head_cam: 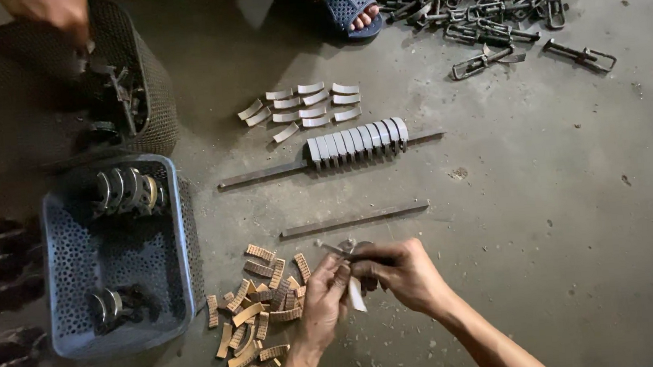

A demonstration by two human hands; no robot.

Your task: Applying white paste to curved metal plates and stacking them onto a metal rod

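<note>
My left hand (323,295) pinches a small curved pale strip (356,294) that hangs below my fingers. My right hand (404,271) grips a small metal tool or clip (339,248), its tip pointing left. Both hands meet low in the middle of the view, over the concrete floor. Just left of them lies a heap of curved tan ribbed pieces (255,319). Beyond my hands lies a bare flat metal bar (353,219). Farther off, a second bar (264,174) carries a row of grey curved pieces (357,141).
Loose pale curved pieces (302,105) lie in rows behind the bars. A blue perforated basket (67,259) with metal parts stands at left, a dark basket (146,73) behind it with another person's hand (50,11). Metal clamps (482,4) are piled top right, beside a sandalled foot (352,5).
</note>
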